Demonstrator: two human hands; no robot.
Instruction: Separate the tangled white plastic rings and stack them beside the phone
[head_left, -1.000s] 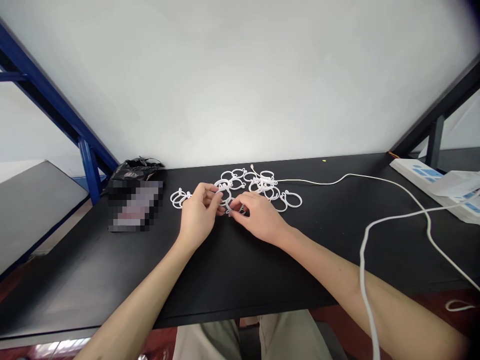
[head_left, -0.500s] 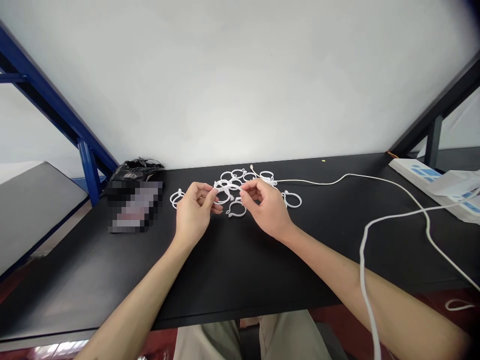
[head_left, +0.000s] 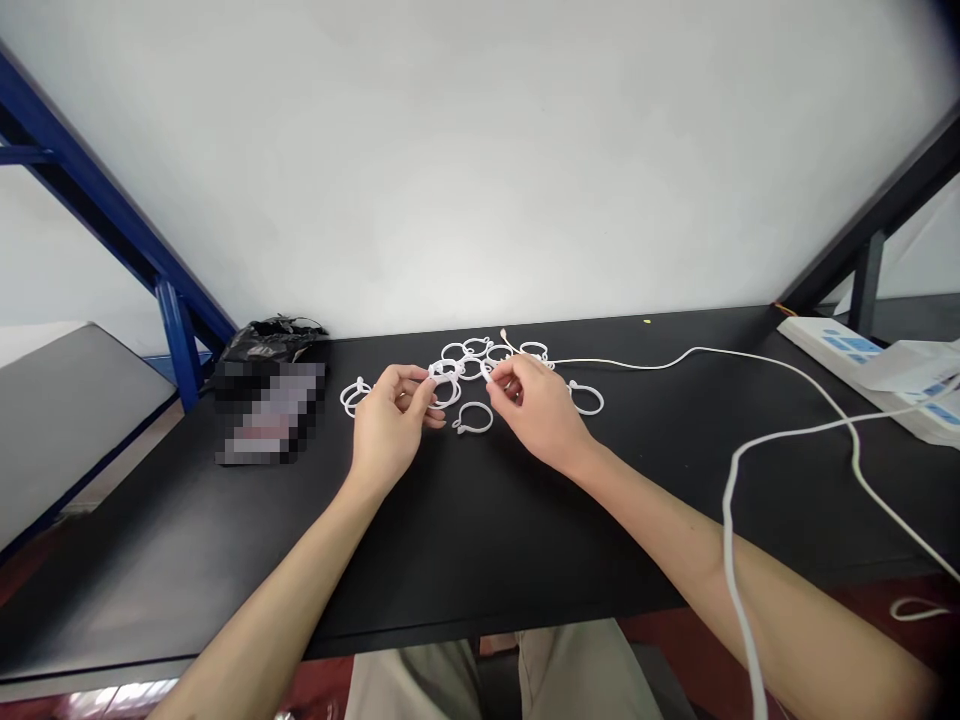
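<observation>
Nearby, white rings (head_left: 476, 431) around hands (head_left: 386, 420) (head_left: 541, 408), cable (head_left: 727, 500) crossing right forearm (head_left: 660, 510)

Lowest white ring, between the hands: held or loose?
Loose: the white ring lies on the black table, no finger visibly touching it.

- On the table (head_left: 465, 550), a group of rings (head_left: 471, 379) lies before the wall (head_left: 480, 180).
- One single ring (head_left: 475, 431) lies nearer, between the left hand (head_left: 394, 415) and the right hand (head_left: 536, 405).
- The bag (head_left: 266, 341) is at the left.
- The flat box (head_left: 825, 345) is at the right.
</observation>
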